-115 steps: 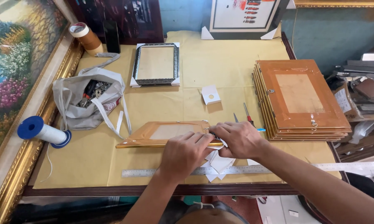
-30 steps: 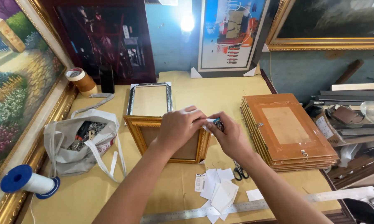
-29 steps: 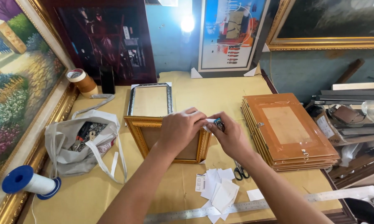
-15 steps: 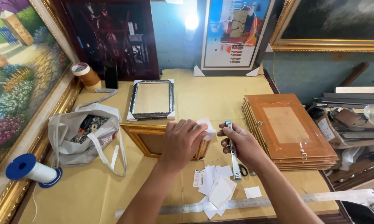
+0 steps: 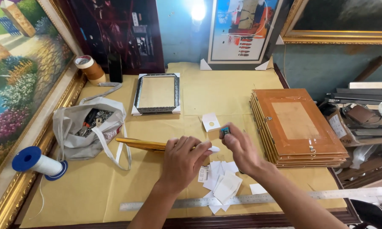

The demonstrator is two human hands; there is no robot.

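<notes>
fingers [image 5: 201, 148] over paper-covered table [image 5: 225, 91]

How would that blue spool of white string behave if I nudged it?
The spool lies on its side, so it would probably roll, likely in a curve on its round blue flanges. It looks light, and its loose string may trail or unwind.

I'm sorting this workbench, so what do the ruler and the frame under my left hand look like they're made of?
The ruler looks like bare metal: flat, thin, silvery grey with a dull sheen. The frame under the left hand shows a glossy gold edge; whether wood or plastic lies beneath cannot be told.
</notes>
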